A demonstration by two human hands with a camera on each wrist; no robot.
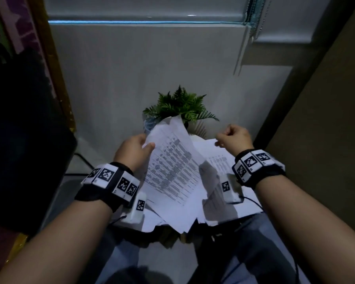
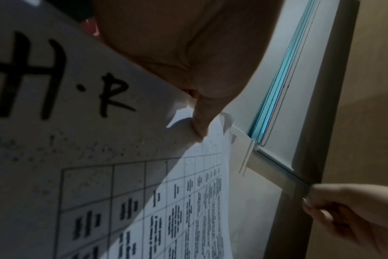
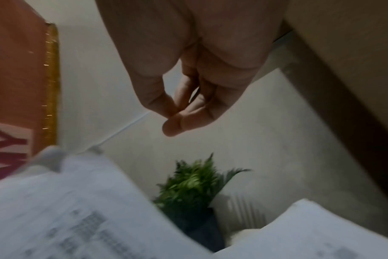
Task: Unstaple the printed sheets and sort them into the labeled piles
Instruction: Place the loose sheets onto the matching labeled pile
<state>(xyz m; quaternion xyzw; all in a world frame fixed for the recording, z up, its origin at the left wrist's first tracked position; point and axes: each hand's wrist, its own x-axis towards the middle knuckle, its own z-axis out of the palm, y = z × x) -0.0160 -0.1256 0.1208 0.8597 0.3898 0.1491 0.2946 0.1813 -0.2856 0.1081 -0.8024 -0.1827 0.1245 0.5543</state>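
Observation:
My left hand (image 1: 147, 143) grips a set of printed sheets (image 1: 172, 171) by their top left corner and holds them tilted above the table. The tables of text face me. In the left wrist view the thumb (image 2: 199, 122) presses on the sheets (image 2: 100, 175), and a page there bears a handwritten "H.R" (image 2: 55, 78). My right hand (image 1: 219, 141) is lifted to the right of the sheets, apart from them. Its thumb and forefinger (image 3: 175, 113) are pinched together. A tiny metal piece, seemingly a staple (image 2: 304, 199), glints at those fingertips.
More printed sheets (image 1: 217, 160) lie spread on the small white table (image 1: 197, 138) under my hands. A green potted plant (image 1: 178, 105) stands at its far side against the grey wall. A dark bulky object (image 1: 19, 140) is at the left, a brown panel (image 1: 326, 119) at the right.

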